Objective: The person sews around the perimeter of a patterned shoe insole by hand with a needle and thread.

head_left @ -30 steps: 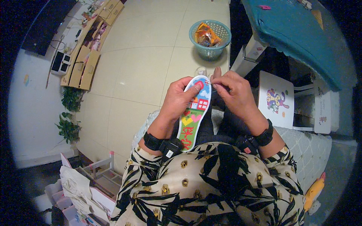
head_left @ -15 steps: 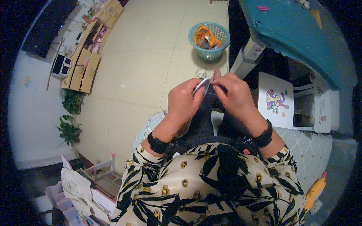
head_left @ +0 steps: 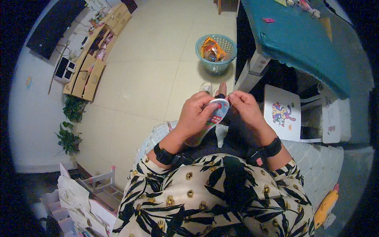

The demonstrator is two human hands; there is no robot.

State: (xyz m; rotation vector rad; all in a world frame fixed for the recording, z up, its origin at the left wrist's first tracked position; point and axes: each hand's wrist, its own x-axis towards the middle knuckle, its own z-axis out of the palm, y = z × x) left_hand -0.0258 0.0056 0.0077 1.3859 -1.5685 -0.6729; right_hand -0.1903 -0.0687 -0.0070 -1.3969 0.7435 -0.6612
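Note:
A colourful embroidered shoe insole, white-edged with red and blue patches, is held in front of my lap. My left hand wraps around its middle from the left, thumb on its face. My right hand pinches at the insole's rounded tip, fingers closed; whether a needle or thread is in them is too small to tell. Both wrists wear black bands. Below them is my leaf-patterned shirt.
A teal mesh basket with orange packets stands on the tiled floor ahead. A table with a teal cloth is at the right, a small white stool with a cartoon picture beside my right hand. Low wooden cabinets line the left wall.
The insole, face-up and fully visible a second ago, was turned edge-on, and now lies tilted with its tip showing again. Both hands have stayed at the same spot above my lap.

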